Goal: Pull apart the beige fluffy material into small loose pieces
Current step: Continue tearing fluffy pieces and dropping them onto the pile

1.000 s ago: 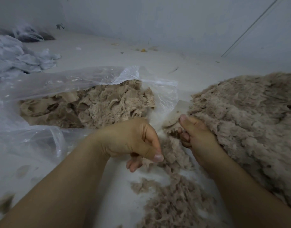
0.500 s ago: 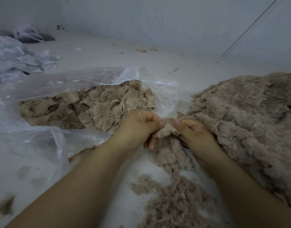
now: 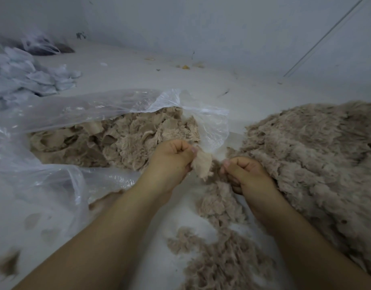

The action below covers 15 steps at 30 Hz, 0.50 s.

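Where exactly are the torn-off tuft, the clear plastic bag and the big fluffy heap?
torn-off tuft (image 3: pixel 202 164), head view, middle of the piece the left hand (image 3: pixel 173 159) pinches.
clear plastic bag (image 3: pixel 92 109), head view, its upper film.
big fluffy heap (image 3: pixel 318 155), head view, its top surface.

I see a big matted heap of beige fluffy material (image 3: pixel 318 155) at right. A small torn tuft (image 3: pixel 202 164) hangs pinched at centre, loose pieces (image 3: pixel 220 248) scattered below, with more clumps (image 3: pixel 121 139) at left.
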Each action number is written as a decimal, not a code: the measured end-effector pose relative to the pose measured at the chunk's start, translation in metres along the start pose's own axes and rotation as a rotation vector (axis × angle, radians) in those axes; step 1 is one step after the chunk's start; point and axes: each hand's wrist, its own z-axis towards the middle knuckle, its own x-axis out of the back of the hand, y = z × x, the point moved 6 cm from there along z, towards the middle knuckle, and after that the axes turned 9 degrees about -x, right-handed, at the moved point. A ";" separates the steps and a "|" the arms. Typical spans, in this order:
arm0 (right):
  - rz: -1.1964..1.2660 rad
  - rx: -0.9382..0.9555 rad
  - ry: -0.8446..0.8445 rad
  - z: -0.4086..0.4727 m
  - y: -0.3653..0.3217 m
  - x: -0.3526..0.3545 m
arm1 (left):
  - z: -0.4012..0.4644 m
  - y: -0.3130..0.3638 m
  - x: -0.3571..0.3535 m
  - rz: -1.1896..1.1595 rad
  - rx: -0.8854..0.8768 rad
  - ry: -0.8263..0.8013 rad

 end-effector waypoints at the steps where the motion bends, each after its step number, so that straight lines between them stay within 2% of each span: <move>1: -0.016 -0.004 0.003 0.000 0.000 0.000 | 0.001 0.000 0.003 -0.008 0.002 0.022; 8: -0.173 0.056 -0.006 -0.005 0.000 -0.003 | 0.015 0.012 0.022 -0.196 -0.124 0.267; 13: -0.241 0.075 0.002 -0.005 0.000 -0.002 | 0.019 0.005 0.016 -0.228 0.055 0.201; 15: -0.242 0.069 0.001 -0.006 -0.001 -0.002 | 0.010 0.005 0.015 -0.151 0.028 0.218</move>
